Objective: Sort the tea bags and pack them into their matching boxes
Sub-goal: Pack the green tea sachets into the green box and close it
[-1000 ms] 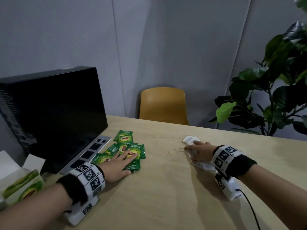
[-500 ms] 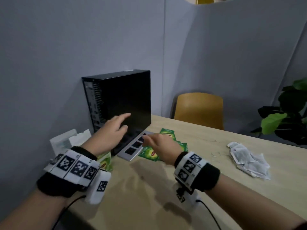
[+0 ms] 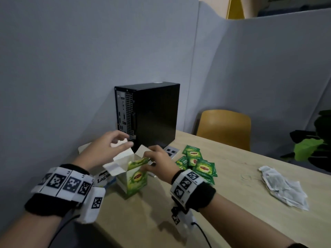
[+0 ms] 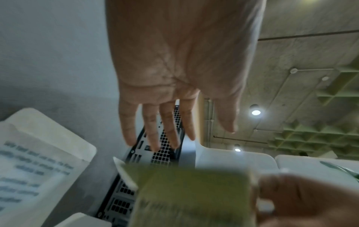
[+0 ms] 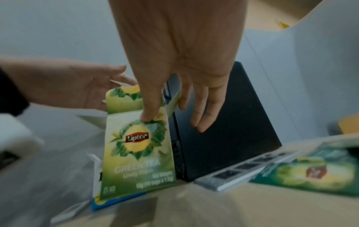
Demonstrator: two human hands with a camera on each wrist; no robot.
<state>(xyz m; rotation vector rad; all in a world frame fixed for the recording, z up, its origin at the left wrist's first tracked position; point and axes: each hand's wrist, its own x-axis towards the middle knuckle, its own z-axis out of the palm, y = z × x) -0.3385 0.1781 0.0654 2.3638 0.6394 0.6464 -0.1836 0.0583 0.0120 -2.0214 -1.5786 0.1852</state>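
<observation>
A green Lipton green tea box [image 3: 137, 178] stands upright on the table in front of the black computer tower, its white top flaps open. My right hand [image 3: 148, 155] pinches the box's upper front edge, thumb on the printed face [image 5: 136, 153] and forefinger behind the flap. My left hand [image 3: 123, 140] hovers over the rear flaps with fingers relaxed and holds nothing; its straight fingers [image 4: 153, 130] show in the left wrist view. Several green tea bags [image 3: 198, 163] lie in a pile right of the box. White paper tea bags [image 3: 284, 188] lie in a heap far right.
A white box [image 3: 103, 177] with dark lettering sits just left of the green box. The black computer tower [image 3: 154, 113] stands against the wall behind, with a grey power strip [image 3: 171, 151] at its foot. A yellow chair [image 3: 223, 129] and a plant [image 3: 311, 145] stand beyond the table.
The view has swung left. My right hand left the green tea bags and now grips the green box. My left hand came off the tower's side to the open flaps.
</observation>
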